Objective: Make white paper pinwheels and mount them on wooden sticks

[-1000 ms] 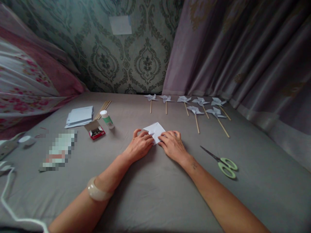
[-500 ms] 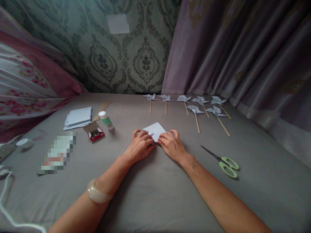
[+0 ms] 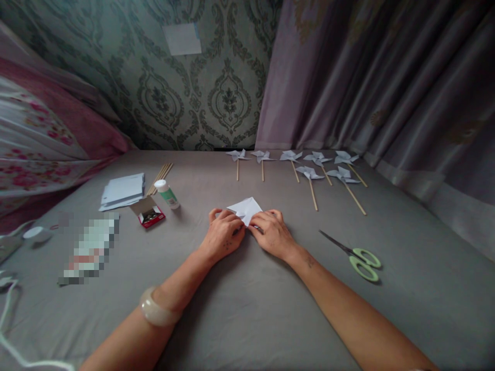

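Observation:
Between my hands, low over the grey sheet, is a folded piece of white paper (image 3: pixel 249 208) with a pointed far corner. My left hand (image 3: pixel 224 231) is closed on its near left edge, fingertips pinched together. From the other side my right hand (image 3: pixel 271 231) pinches the near right edge, its fingertips almost meeting the left ones. My fingers hide the paper's near part. To the right lie scissors (image 3: pixel 353 253) with green handles, apart from my right hand. A white glue bottle (image 3: pixel 167 195) with a green label stands beyond my left hand.
Several white paper pinwheels (image 3: pixel 309 174) on sticks lie at the back right. On the left are a paper stack (image 3: pixel 122 190), wooden sticks (image 3: pixel 161 176), an open red box (image 3: pixel 150 217) of small metal pieces, a blurred-out item (image 3: pixel 91 247) and a white cable (image 3: pixel 15 345).
My fingertips have drawn slightly closer together at the paper's near edge, and both hands stay pinched on it. The view has shifted a little.

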`<state>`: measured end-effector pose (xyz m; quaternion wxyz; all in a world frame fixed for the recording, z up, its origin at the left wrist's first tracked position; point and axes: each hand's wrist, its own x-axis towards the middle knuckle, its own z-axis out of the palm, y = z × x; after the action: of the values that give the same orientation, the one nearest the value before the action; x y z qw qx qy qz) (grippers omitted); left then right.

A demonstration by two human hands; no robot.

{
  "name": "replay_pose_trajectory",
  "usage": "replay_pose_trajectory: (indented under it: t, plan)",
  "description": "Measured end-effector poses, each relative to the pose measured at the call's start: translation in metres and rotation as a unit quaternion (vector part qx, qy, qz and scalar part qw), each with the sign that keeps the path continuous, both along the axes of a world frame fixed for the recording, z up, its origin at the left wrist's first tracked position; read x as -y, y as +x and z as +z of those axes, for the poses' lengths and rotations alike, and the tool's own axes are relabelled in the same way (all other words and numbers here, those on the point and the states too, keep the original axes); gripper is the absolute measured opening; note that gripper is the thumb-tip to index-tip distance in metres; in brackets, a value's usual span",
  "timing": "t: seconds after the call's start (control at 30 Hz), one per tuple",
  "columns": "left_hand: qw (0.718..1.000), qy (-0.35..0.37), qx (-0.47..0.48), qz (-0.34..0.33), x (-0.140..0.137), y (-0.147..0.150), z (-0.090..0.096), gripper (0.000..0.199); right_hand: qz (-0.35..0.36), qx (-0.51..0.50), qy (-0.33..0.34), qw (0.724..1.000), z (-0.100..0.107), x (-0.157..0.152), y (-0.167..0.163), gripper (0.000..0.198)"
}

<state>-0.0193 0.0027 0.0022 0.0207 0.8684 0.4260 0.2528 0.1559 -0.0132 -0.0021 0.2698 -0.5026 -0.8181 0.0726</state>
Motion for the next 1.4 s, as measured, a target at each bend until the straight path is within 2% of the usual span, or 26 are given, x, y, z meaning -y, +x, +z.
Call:
replay_pose_trajectory:
  t: [0.13, 0.3, 0.43, 0.87, 1.4]
  plan:
    - [1.0, -0.001, -0.001, 0.012, 0.005, 0.002, 0.001, 0.019, -0.018, -0.021, -0.052, 0.998, 0.003, 0.002, -0.003, 0.008]
    - [0.999, -0.012, -0.004, 0.048, 0.007, 0.004, 0.003, 0.017, -0.066, -0.037, -0.084, 0.994, -0.004, -0.001, -0.005, 0.011]
    - [0.997, -0.021, -0.012, 0.069, 0.008, 0.004, 0.004, 0.018, -0.101, -0.037, -0.081, 0.991, -0.006, -0.002, -0.007, 0.014]
    - [0.999, -0.005, -0.017, 0.041, 0.005, 0.003, -0.003, 0.017, -0.145, -0.04, -0.079, 0.985, -0.005, -0.002, -0.011, 0.015]
    - [0.999, -0.013, -0.034, 0.022, 0.006, 0.006, 0.0, 0.023, -0.176, -0.017, -0.089, 0.98, -0.003, -0.004, -0.015, 0.015]
